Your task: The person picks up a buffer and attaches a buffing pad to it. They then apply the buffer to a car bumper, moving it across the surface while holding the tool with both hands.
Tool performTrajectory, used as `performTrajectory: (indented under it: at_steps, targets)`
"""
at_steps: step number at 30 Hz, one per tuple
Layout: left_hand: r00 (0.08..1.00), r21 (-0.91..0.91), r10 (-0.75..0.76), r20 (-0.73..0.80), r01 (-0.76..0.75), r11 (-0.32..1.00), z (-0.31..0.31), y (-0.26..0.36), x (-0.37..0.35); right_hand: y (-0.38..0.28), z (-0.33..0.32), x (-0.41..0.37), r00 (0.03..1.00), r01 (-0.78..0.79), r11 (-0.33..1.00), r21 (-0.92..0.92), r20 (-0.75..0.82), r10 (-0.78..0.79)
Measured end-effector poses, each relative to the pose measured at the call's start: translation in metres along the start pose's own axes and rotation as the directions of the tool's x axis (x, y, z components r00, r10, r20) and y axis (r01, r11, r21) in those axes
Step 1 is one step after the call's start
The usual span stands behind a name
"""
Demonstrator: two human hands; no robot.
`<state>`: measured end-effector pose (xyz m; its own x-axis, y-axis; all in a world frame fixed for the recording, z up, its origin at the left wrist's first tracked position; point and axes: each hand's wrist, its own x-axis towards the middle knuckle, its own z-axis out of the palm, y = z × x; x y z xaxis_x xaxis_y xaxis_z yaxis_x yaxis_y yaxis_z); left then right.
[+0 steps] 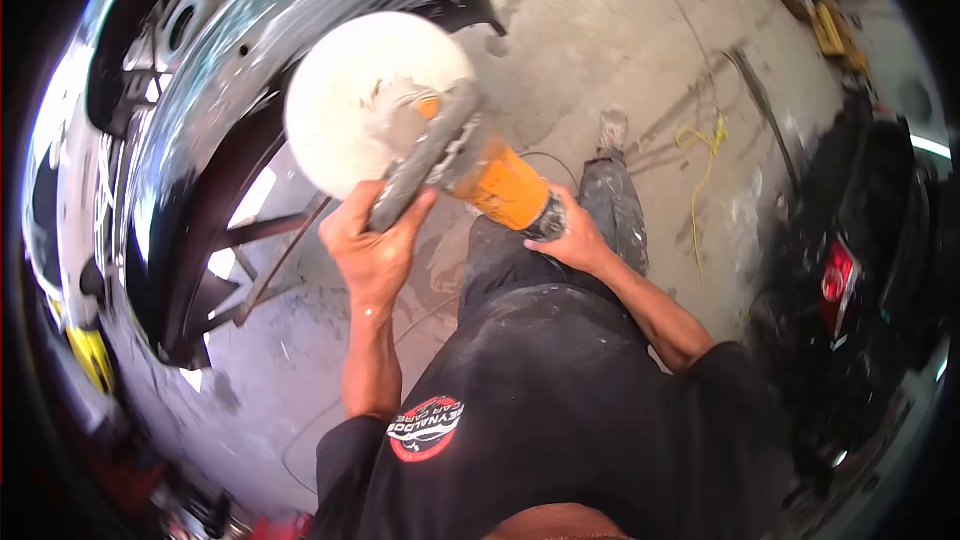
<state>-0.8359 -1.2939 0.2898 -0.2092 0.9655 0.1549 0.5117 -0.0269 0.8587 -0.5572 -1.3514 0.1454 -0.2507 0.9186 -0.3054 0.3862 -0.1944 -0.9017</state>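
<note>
Hands (375, 245) (577, 237) grip orange polisher (508, 188); yellowish carton (832, 30), contents unclear

Person in black shirt (590, 390) at 6 o'clock, left hand (368, 245) round the dark handle (412, 175) of an orange polisher (512, 185), right hand (575, 237) round its rear end, round white pad (335, 130) at 11 o'clock, streaked car panel (225, 65) at 10, yellow cord (716, 140) at 2, red tail light (838, 280) at 3.

The polisher (510, 190) has an orange body, a grey side handle (415, 168) and a black end (546, 219); its round pad (335, 110) is off-white. Whitish swirls streak the black and teal panel (250, 35). The floor (640, 50) is mottled grey-beige, the knotted cord (717, 130) yellow, the shirt (560, 410) black with a red, white and black badge (426, 429).
</note>
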Motion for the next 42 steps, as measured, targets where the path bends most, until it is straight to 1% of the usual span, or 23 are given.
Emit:
performTrajectory:
  at_steps: [1,5,7,8,11,12,13,15,17,20,21,23,26,29,30,33,34,35,36,38,39,41,42]
  targets:
    - [1.0,-0.003,-0.008,0.025,0.008,1.0,-0.007,-0.001,-0.002,-0.001,0.004,0.003,0.998,0.068,0.998,-0.011,-0.008,-0.068]
    - [1.0,-0.003,0.004,0.021,-0.004,1.0,-0.025,-0.013,-0.011,-0.003,0.02,0.014,0.998,0.053,0.998,0.043,0.014,-0.053]
    - [0.999,-0.041,-0.01,-0.032,0.008,0.999,-0.03,-0.014,-0.017,-0.004,0.023,0.015,0.995,0.097,0.994,0.057,0.018,-0.098]
    - [0.999,0.0,0.024,-0.039,-0.024,1.0,-0.035,-0.015,-0.017,-0.009,0.024,0.018,0.994,0.103,0.993,0.057,0.013,-0.104]
    - [0.994,-0.04,-0.009,-0.105,0.005,0.999,-0.043,-0.017,-0.014,-0.023,0.023,0.032,0.992,0.128,0.992,-0.003,0.014,-0.128]
    - [0.991,-0.094,-0.033,-0.127,0.021,0.995,-0.044,-0.021,-0.014,-0.024,0.021,0.039,0.992,0.128,0.992,-0.002,0.016,-0.128]
    - [0.99,-0.056,0.005,-0.144,-0.013,0.998,-0.046,-0.022,-0.011,-0.025,0.018,0.046,0.989,0.149,0.989,-0.001,0.02,-0.149]
    - [0.986,-0.163,-0.021,-0.166,-0.007,0.987,-0.045,-0.012,-0.002,-0.037,0.009,0.055,0.985,0.171,0.985,0.008,0.019,-0.171]
    - [0.973,-0.13,0.09,-0.212,-0.12,0.984,-0.054,-0.019,0.011,-0.041,0.006,0.058,0.975,0.218,0.976,-0.023,-0.031,-0.219]
    - [0.971,-0.211,0.076,-0.226,-0.125,0.969,-0.061,-0.005,0.027,-0.057,-0.007,0.054,0.96,0.269,0.962,-0.036,-0.065,-0.271]
    - [0.969,-0.244,0.05,-0.243,-0.111,0.963,-0.057,0.008,0.032,-0.06,-0.013,0.053,0.963,0.262,0.965,-0.032,-0.061,-0.264]
    - [0.968,-0.223,0.075,-0.239,-0.13,0.966,-0.055,0.018,0.033,-0.065,-0.026,0.052,0.965,0.257,0.966,-0.027,-0.042,-0.258]
    - [0.972,-0.235,0.109,-0.208,-0.158,0.959,-0.045,0.025,0.034,-0.064,-0.044,0.052,0.976,0.216,0.973,0.076,0.025,-0.218]
    - [0.983,-0.334,0.002,-0.184,-0.064,0.94,-0.04,0.04,0.038,-0.057,-0.053,0.049,0.966,0.253,0.965,0.072,0.04,-0.256]
    - [0.98,-0.307,-0.003,-0.2,-0.06,0.95,-0.036,0.043,0.037,-0.057,-0.058,0.049,0.95,0.306,0.949,0.073,0.043,-0.309]
    - [0.973,-0.26,0.051,-0.226,-0.111,0.959,-0.031,0.047,0.037,-0.054,-0.064,0.056,0.943,0.294,0.945,0.143,0.116,-0.311]
    - [0.969,-0.25,0.002,-0.249,-0.066,0.966,-0.03,0.048,0.033,-0.055,-0.067,0.058,0.959,0.208,0.97,0.128,0.168,-0.228]
    - [0.96,-0.217,-0.076,-0.268,0.017,0.976,-0.025,0.062,0.031,-0.054,-0.071,0.058,0.96,0.219,0.968,0.125,0.151,-0.236]
    - [0.956,-0.181,-0.09,-0.279,0.039,0.983,-0.019,0.066,0.029,-0.054,-0.073,0.064,0.95,0.252,0.958,0.137,0.156,-0.272]
    - [0.945,-0.14,-0.073,-0.318,0.029,0.99,-0.009,0.069,0.029,-0.053,-0.08,0.075,0.945,0.187,0.975,0.121,0.25,-0.212]
    - [0.943,-0.095,-0.08,-0.322,0.052,0.994,-0.008,0.064,0.028,-0.047,-0.078,0.081,0.927,0.307,0.95,0.06,0.207,-0.313]
    - [0.936,-0.179,-0.209,-0.283,0.163,0.97,-0.002,0.059,0.031,-0.048,-0.08,0.086,0.928,0.228,0.972,0.049,0.29,-0.232]
    - [0.931,-0.211,-0.236,-0.278,0.18,0.961,0.002,0.057,0.026,-0.042,-0.078,0.081,0.925,0.202,0.978,0.059,0.316,-0.21]
